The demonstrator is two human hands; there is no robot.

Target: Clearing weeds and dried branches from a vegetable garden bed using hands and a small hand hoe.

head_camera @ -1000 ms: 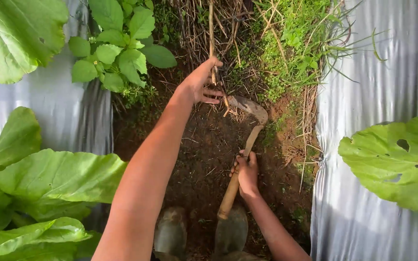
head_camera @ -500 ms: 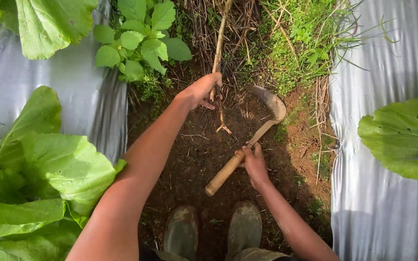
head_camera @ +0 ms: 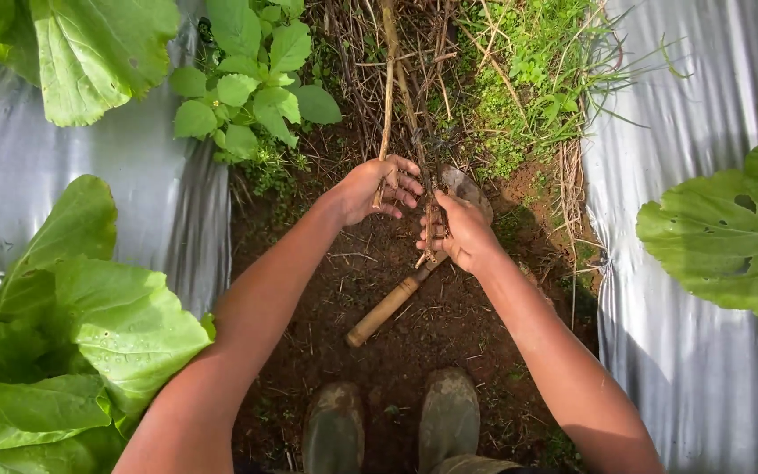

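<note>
My left hand (head_camera: 377,188) grips a dry brown plant stalk (head_camera: 388,79) that rises from the soil toward the top of the view. Beside it, my right hand (head_camera: 456,230) closes on another thin dry stalk with roots (head_camera: 430,235). A short hoe with a wooden handle (head_camera: 388,305) lies on the dark soil under my right hand, its metal blade (head_camera: 471,189) partly hidden behind that hand. Neither hand holds the hoe.
Silver plastic mulch (head_camera: 704,351) covers the beds on both sides of the soil furrow (head_camera: 396,351). Large green leaves (head_camera: 89,325) spread at the left and right. Grass and weeds (head_camera: 528,96) grow ahead. My muddy boots (head_camera: 449,412) stand at the bottom.
My right hand has let go of the hoe handle, which now lies on the soil, and has taken hold of a dry stalk next to my left hand.
</note>
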